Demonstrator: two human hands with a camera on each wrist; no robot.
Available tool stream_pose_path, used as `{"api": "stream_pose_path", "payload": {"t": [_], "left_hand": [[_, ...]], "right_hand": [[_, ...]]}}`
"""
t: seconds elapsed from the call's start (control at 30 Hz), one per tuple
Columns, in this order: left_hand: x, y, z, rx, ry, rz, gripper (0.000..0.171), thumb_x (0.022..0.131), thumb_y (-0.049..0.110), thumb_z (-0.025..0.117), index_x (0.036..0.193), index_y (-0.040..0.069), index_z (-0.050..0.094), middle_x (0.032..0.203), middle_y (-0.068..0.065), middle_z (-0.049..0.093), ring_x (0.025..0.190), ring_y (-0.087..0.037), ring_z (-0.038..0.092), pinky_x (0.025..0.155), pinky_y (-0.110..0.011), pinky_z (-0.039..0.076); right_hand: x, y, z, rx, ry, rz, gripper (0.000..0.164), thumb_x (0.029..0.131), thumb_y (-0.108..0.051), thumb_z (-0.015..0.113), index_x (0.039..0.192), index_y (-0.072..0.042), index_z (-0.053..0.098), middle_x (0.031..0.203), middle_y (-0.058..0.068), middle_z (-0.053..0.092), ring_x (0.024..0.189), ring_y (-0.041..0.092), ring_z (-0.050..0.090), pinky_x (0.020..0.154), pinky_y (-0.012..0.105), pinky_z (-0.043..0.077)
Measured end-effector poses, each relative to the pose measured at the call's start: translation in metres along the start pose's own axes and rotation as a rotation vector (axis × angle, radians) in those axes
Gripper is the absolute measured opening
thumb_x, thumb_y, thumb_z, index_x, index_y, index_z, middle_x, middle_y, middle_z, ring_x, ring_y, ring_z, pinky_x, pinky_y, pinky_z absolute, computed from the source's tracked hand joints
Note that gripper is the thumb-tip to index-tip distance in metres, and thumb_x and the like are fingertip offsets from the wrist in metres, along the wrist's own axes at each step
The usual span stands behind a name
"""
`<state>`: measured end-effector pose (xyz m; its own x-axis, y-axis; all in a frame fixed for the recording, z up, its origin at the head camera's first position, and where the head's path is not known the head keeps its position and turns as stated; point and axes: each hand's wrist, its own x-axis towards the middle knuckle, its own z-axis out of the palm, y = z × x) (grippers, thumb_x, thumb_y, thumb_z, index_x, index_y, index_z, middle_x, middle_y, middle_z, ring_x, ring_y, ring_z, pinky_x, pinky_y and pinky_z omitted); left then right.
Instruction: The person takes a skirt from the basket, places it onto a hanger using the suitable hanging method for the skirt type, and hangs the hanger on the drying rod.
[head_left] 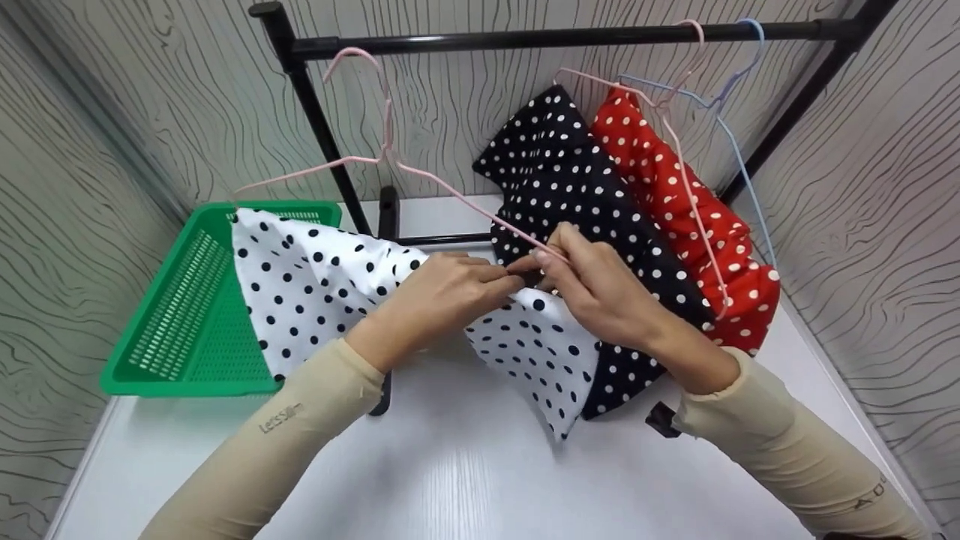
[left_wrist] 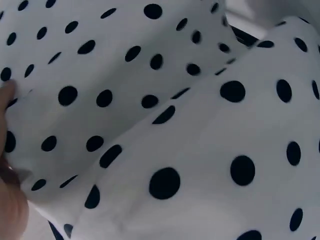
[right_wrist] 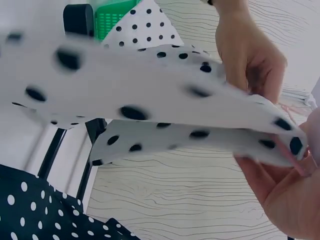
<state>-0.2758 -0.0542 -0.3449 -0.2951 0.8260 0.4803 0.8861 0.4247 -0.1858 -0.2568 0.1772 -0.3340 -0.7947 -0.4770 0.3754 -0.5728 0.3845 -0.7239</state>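
A white cloth with black polka dots [head_left: 322, 259] hangs from a pink hanger [head_left: 465, 201], whose left end sits at the cloth's corner. My left hand [head_left: 457, 289] pinches the cloth's upper edge right of the middle. Beside it, my right hand [head_left: 600, 281] grips the hanger's right arm, close to the cloth. In the right wrist view, the hanger crosses my right hand [right_wrist: 285, 195] by the cloth fold, and my left hand [right_wrist: 250, 55] is on the fold's other side. The left wrist view is mostly cloth [left_wrist: 210, 135], with part of a hand [left_wrist: 12, 205] at its left edge.
A black rack's top bar [head_left: 487, 40] crosses the back. On it hang a pink hanger with a navy white-dotted cloth [head_left: 555, 172] and a blue hanger [head_left: 739, 161] by a red white-dotted cloth [head_left: 739, 247]. A green basket [head_left: 120, 382] stands at left on the white table [head_left: 450, 472].
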Motion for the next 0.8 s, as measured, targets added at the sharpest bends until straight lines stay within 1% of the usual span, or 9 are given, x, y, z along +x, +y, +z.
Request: {"api": "stream_pose_path", "payload": {"t": [0.1, 0.2, 0.33, 0.43, 0.5, 0.6, 0.7, 0.77, 0.8], "left_hand": [[0.004, -0.003, 0.004, -0.096, 0.000, -0.040, 0.012, 0.100, 0.024, 0.068, 0.101, 0.014, 0.073, 0.087, 0.002, 0.075, 0.063, -0.012, 0.062, 0.057, -0.022, 0.051], [0.012, -0.001, 0.007, -0.114, -0.033, -0.066, 0.017, 0.103, 0.027, 0.062, 0.102, 0.014, 0.072, 0.087, 0.002, 0.073, 0.062, -0.012, 0.059, 0.056, -0.023, 0.049], [0.020, 0.001, 0.011, -0.116, -0.114, -0.097, 0.021, 0.106, 0.029, 0.055, 0.104, 0.013, 0.069, 0.101, 0.000, 0.075, 0.069, -0.015, 0.064, 0.063, -0.028, 0.053], [0.020, 0.000, 0.014, -0.127, -0.144, -0.122, 0.026, 0.107, 0.034, 0.052, 0.112, 0.015, 0.069, 0.116, -0.001, 0.073, 0.087, -0.018, 0.068, 0.080, -0.034, 0.055], [0.016, -0.003, 0.016, -0.126, -0.113, -0.137, 0.030, 0.108, 0.037, 0.050, 0.120, 0.016, 0.069, 0.125, -0.001, 0.071, 0.103, -0.019, 0.067, 0.094, -0.039, 0.052], [0.005, -0.011, 0.018, -0.068, -0.001, -0.190, 0.038, 0.107, 0.043, 0.049, 0.129, 0.018, 0.067, 0.126, -0.001, 0.068, 0.121, -0.024, 0.058, 0.111, -0.050, 0.039], [-0.009, -0.021, 0.020, 0.012, 0.127, -0.320, 0.041, 0.107, 0.043, 0.046, 0.136, 0.019, 0.063, 0.140, -0.005, 0.059, 0.140, -0.031, 0.043, 0.122, -0.060, 0.017], [-0.017, -0.026, 0.022, 0.044, 0.195, -0.428, 0.045, 0.106, 0.044, 0.045, 0.141, 0.019, 0.060, 0.149, -0.008, 0.051, 0.148, -0.035, 0.031, 0.123, -0.062, 0.005], [-0.020, -0.027, 0.023, 0.050, 0.219, -0.480, 0.047, 0.106, 0.045, 0.044, 0.144, 0.019, 0.057, 0.154, -0.009, 0.046, 0.151, -0.036, 0.025, 0.122, -0.062, 0.001]], "right_hand": [[0.001, 0.000, 0.002, 0.002, 0.026, 0.002, 0.025, 0.111, -0.020, 0.041, 0.090, -0.008, 0.045, 0.120, 0.003, 0.074, 0.095, 0.018, 0.075, 0.054, 0.025, 0.049], [0.001, 0.002, 0.003, -0.009, 0.083, 0.024, 0.025, 0.111, -0.019, 0.042, 0.089, -0.008, 0.047, 0.120, 0.003, 0.074, 0.083, 0.015, 0.071, 0.053, 0.026, 0.044], [0.002, 0.008, 0.005, -0.038, 0.127, 0.042, 0.023, 0.110, -0.019, 0.045, 0.090, -0.009, 0.049, 0.091, 0.003, 0.074, 0.058, 0.014, 0.049, 0.050, 0.025, 0.038], [0.002, 0.013, 0.005, -0.086, 0.137, 0.025, 0.022, 0.110, -0.017, 0.045, 0.090, -0.009, 0.049, 0.068, 0.003, 0.057, 0.050, 0.014, 0.039, 0.044, 0.024, 0.032], [0.001, 0.016, 0.003, -0.124, 0.139, 0.000, 0.021, 0.110, -0.016, 0.046, 0.090, -0.009, 0.049, 0.064, 0.003, 0.054, 0.051, 0.013, 0.048, 0.041, 0.023, 0.033], [-0.006, 0.018, -0.005, -0.146, 0.147, -0.030, 0.020, 0.109, -0.014, 0.046, 0.091, -0.007, 0.049, 0.070, 0.005, 0.066, 0.058, 0.015, 0.065, 0.038, 0.021, 0.034], [-0.018, 0.016, -0.016, -0.159, 0.178, -0.061, 0.018, 0.108, -0.009, 0.048, 0.090, -0.005, 0.049, 0.073, 0.007, 0.071, 0.077, 0.021, 0.076, 0.035, 0.020, 0.033], [-0.028, 0.011, -0.024, -0.174, 0.217, -0.075, 0.017, 0.106, -0.005, 0.050, 0.090, -0.004, 0.049, 0.075, 0.007, 0.073, 0.065, 0.017, 0.072, 0.035, 0.019, 0.030], [-0.033, 0.008, -0.027, -0.185, 0.238, -0.081, 0.016, 0.106, -0.004, 0.051, 0.090, -0.004, 0.049, 0.073, 0.005, 0.071, 0.069, 0.016, 0.073, 0.036, 0.019, 0.029]]}}
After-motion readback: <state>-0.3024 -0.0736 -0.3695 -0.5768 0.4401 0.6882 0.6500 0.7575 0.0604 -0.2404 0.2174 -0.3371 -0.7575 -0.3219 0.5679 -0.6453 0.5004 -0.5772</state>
